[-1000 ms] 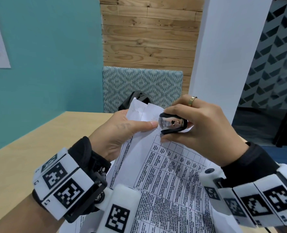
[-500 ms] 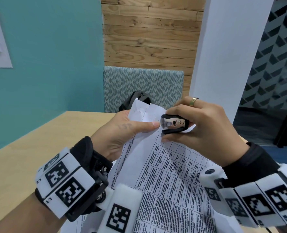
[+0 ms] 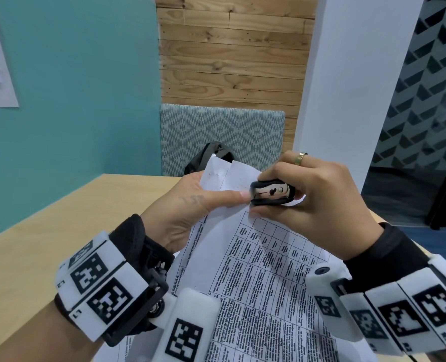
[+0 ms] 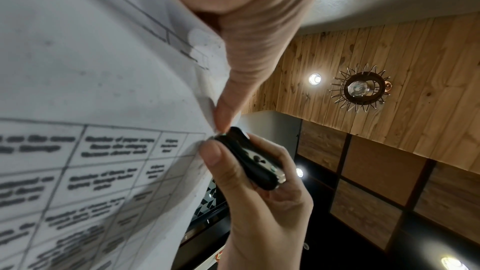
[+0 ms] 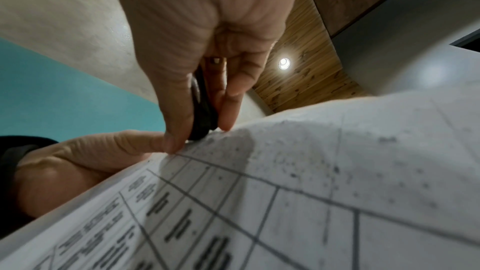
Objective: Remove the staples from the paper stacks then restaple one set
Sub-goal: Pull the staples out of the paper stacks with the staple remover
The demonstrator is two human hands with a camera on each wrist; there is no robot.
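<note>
So the left hand (image 3: 187,212) has the paper stack (image 3: 255,270) pinched near its top corner, thumb laid flat across the front sheet and the other fingers tucked behind it, holding the whole thing up off the wooden table (image 3: 46,244) and tilted toward the camera. The sheets are printed with a grid of small text boxes, and the top corner is peppered with little holes and looks a bit chewed up. The right hand (image 3: 313,202) is gripping a black staple remover (image 3: 271,195) with a shiny metal middle, thumb underneath and index finger curled over the top, squeezing it right at that corner, just beside the tip of the left thumb. From the left wrist view the remover's metal tip touches the paper's edge where the left thumb ends, but I honestly can't tell if there's a staple caught in it, that spot is too small and blurry. There's a gold ring (image 3: 300,158) on one right finger. Behind the table sits a chair (image 3: 221,137) with a teal zigzag-patterned back, and something black (image 3: 211,152) is resting on it, half hidden by the paper. Both wrists wear black sleeves and white blocks with square black markers.
</note>
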